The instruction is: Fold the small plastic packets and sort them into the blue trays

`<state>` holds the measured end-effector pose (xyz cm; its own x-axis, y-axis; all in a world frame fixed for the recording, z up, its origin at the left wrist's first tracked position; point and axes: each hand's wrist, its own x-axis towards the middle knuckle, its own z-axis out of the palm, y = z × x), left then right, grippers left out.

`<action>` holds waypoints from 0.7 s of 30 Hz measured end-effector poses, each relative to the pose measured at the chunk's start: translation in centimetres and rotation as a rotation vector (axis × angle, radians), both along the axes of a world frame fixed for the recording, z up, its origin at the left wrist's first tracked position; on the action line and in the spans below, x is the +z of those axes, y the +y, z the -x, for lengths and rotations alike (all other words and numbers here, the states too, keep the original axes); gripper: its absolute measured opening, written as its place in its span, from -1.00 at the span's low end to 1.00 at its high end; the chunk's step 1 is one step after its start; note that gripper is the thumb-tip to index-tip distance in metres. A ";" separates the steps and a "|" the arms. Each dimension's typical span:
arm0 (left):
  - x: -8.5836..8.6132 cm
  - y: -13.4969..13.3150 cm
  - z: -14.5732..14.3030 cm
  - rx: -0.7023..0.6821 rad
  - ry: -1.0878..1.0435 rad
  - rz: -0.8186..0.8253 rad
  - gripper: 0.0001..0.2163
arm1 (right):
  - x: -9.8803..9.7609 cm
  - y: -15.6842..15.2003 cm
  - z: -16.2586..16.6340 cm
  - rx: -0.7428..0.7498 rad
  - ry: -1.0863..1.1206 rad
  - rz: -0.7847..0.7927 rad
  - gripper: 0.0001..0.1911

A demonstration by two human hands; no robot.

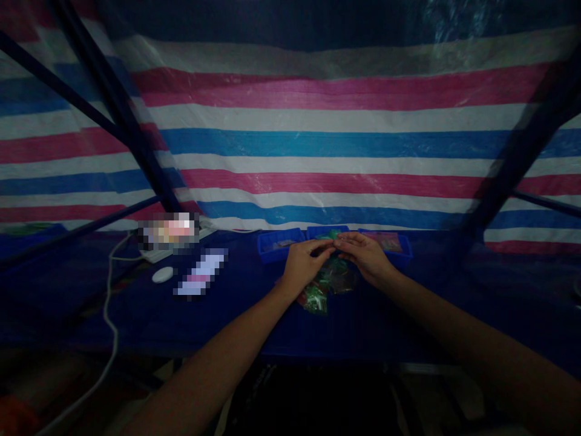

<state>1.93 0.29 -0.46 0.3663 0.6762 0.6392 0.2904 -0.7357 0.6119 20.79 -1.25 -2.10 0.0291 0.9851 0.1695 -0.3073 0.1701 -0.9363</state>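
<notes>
Striped tarpaulin (318,144) backs the desk (247,281); left hand (304,264) and right hand (367,257) meet at the fingers, grasp impossible to tell; green plastic packet (316,299) just below, nearer the left.

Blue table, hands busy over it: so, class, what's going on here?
A person's left hand and right hand meet, or nearly meet, at the fingertips above shiny, greenish packets on the blue table. Whatever they may be pinching is too small to make out. Three blue trays stand just beyond.
</notes>
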 end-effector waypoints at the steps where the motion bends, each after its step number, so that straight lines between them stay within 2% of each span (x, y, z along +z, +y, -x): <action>1: 0.1 -0.1 0.0 0.007 -0.001 -0.005 -0.81 | 0.0 0.0 0.0 0.003 0.000 -0.001 -0.62; 7: 0.3 0.1 0.1 0.028 -0.030 -0.026 -0.84 | 0.2 0.1 -0.4 -0.003 -0.057 -0.068 -0.63; 14: -0.6 0.9 0.1 -0.057 -0.163 0.172 -0.72 | 0.0 0.3 -0.5 -0.047 -0.155 -0.106 -0.61; 21: -0.2 0.8 0.2 -0.094 -0.219 0.242 -0.69 | 0.5 -0.1 -0.4 -0.100 -0.164 -0.127 -0.60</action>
